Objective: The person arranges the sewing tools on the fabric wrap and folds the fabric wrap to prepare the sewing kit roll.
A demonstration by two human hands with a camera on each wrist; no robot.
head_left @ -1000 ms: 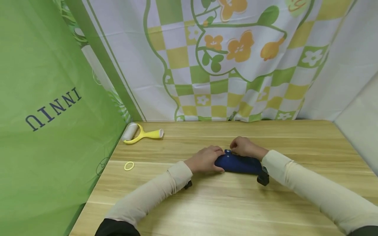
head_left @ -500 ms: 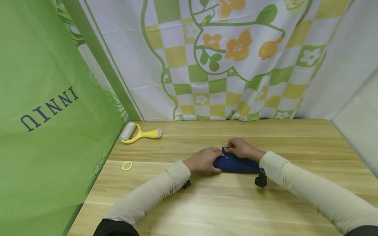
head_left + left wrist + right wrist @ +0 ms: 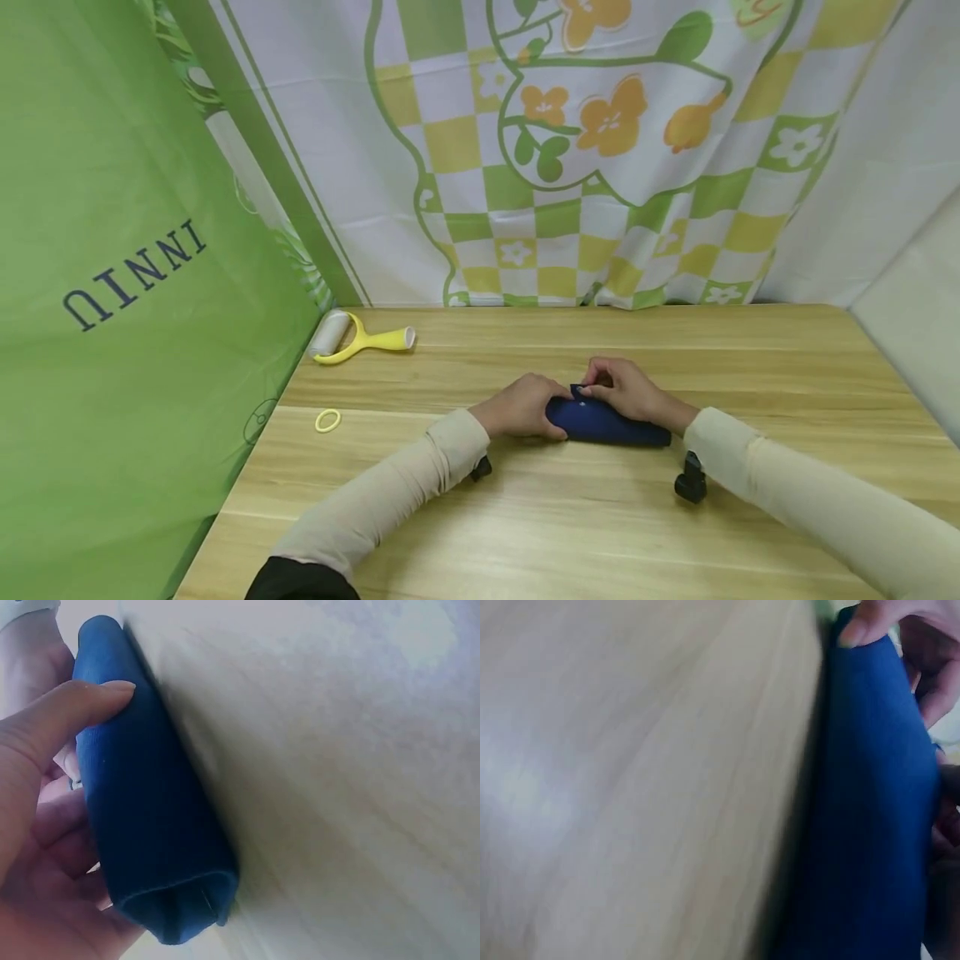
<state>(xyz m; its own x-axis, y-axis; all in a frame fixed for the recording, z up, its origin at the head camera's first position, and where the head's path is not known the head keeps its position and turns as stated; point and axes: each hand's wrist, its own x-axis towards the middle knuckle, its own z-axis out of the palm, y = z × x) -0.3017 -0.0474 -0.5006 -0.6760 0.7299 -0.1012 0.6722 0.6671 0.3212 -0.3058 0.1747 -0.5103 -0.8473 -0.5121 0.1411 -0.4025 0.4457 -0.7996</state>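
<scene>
A dark blue fabric pouch, long and rolled into a tube shape, lies crosswise on the table. My left hand grips its left end, thumb on the near side and fingers round the far side. In the left wrist view the pouch shows a hollow, open end, with my left thumb pressed on its side. At the top edge my right hand pinches a small tab between thumb and fingertips. The right wrist view shows the pouch tapering toward the left hand.
A yellow-handled lint roller lies at the back left of the wooden table. In front of it sits a pale yellow ring. A patterned curtain hangs behind, and a green cloth borders the left side.
My right hand has come slightly nearer and its wrist has swung right, uncovering the pouch's right end. Its fingers now cover most of the tab. The left hand keeps its grip.
</scene>
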